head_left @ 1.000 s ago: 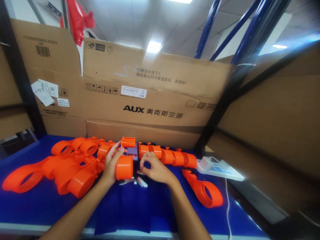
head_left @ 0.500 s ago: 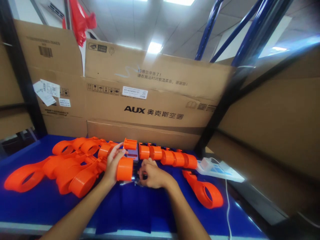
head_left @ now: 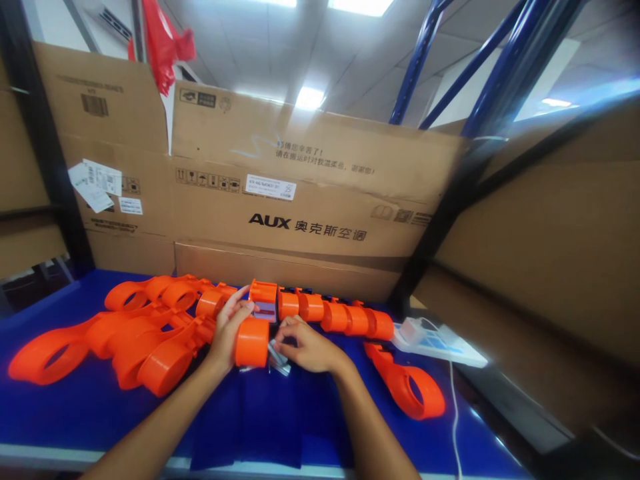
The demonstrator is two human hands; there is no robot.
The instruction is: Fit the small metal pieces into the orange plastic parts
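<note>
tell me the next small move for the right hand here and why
Probably lift one small silvery piece off the blue mat and bring it to the orange cylinder. The right hand already pinches at those pieces, while the left hand grips the cylinder right beside them.

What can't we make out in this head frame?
- Small silvery piece under the right hand: the fingers cover most of it, too small to identify.
- Orange cylinder at the left hand: its far end is hidden.
- Box labels: print too small.
- White power strip: blurred.
</note>
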